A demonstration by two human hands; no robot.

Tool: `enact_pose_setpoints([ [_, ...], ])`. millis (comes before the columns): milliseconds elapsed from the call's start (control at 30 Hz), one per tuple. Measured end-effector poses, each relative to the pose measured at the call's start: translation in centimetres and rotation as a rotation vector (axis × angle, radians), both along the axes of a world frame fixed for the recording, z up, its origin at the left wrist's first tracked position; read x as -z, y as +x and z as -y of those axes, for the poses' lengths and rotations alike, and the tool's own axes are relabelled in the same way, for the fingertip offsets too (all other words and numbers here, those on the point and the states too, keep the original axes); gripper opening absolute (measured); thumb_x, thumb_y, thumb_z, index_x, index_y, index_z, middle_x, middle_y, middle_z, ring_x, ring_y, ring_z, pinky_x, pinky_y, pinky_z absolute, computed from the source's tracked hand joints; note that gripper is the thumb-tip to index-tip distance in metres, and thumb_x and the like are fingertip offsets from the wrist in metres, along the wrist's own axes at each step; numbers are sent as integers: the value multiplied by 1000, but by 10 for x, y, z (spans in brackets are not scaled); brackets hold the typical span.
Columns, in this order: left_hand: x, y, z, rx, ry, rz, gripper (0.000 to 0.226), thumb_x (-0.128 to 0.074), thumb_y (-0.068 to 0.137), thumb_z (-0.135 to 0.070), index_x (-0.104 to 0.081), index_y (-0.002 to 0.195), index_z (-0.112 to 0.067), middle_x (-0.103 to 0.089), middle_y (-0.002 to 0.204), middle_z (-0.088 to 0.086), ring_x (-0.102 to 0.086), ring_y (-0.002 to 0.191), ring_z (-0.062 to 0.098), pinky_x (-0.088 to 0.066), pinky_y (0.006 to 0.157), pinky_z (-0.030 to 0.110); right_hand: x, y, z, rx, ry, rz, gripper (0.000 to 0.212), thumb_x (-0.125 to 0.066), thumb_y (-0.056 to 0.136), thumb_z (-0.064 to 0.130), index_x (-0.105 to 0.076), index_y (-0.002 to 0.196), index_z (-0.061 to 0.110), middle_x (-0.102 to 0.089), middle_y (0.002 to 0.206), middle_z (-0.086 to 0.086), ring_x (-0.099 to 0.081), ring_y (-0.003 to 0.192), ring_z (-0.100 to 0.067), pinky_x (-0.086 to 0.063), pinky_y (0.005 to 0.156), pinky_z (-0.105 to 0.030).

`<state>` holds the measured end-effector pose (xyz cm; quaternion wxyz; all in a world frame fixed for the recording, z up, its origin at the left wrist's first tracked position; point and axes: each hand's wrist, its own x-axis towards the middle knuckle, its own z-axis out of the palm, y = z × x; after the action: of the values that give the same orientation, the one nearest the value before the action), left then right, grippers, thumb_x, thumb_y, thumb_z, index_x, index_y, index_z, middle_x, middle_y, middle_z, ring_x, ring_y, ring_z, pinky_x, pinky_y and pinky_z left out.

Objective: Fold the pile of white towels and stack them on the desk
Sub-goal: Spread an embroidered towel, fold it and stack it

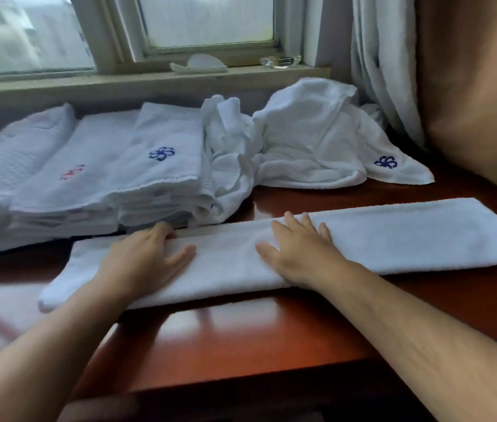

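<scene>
Both hands lie flat, fingers spread, gripping nothing: the left hand [146,254] and right hand [299,248] press the long white terry towel folded into a narrow strip [393,236]. Its long axis runs left to right across the glossy reddish-brown wooden desk [241,330], so I judge an end-to-end fold comes next (the longer free end lies beyond the right hand).

Place: a hotel-style guest room, or a bedroom.
Window: a framed window [207,19] with a sill [149,83] holding a clear glass dish [280,61].
Drapes: a white sheer curtain [381,71] beside a heavy tan drape [469,86].
Furniture: a glossy red-brown wooden bench [241,330] below the sill.
Linen: matching white towels [89,166] with embroidered flower logos [162,153].
</scene>
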<state>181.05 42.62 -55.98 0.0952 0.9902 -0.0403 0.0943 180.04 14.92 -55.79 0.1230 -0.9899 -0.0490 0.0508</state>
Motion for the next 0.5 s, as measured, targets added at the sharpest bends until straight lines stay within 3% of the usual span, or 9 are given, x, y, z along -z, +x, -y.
enact_pose_setpoints([
  [167,0,-6,-46,-110,29,57,37,-48,90,-67,-50,98,-31,-71,105,-2,-64,106,24,-37,84,37,0,-2,-66,-199,16,37,68,-30,100,62,-28,157,24,-6,170,-7,2,156,-32,-1,122,-57],
  [267,0,-7,-67,-175,20,21,35,-48,91,-66,-53,101,-33,-69,111,-4,-60,113,25,-36,90,40,2,-2,-88,-238,4,23,65,-29,101,62,-30,155,26,-7,170,-4,1,156,-32,-2,122,-58],
  [367,4,-12,-83,-239,-32,41,32,-54,93,-55,-59,112,-29,-60,119,2,-49,120,30,-37,96,44,-2,3,-110,-255,-8,59,60,-32,100,60,-39,149,25,-20,164,-6,-9,153,-30,-11,121,-58],
  [500,4,-25,-102,-480,-140,-1,58,-60,90,-54,-48,135,-19,-45,136,14,-37,128,37,-36,104,49,-4,6,-153,-292,-38,79,59,-31,99,61,-43,144,25,-34,156,-7,-21,145,-40,-16,119,-54],
])
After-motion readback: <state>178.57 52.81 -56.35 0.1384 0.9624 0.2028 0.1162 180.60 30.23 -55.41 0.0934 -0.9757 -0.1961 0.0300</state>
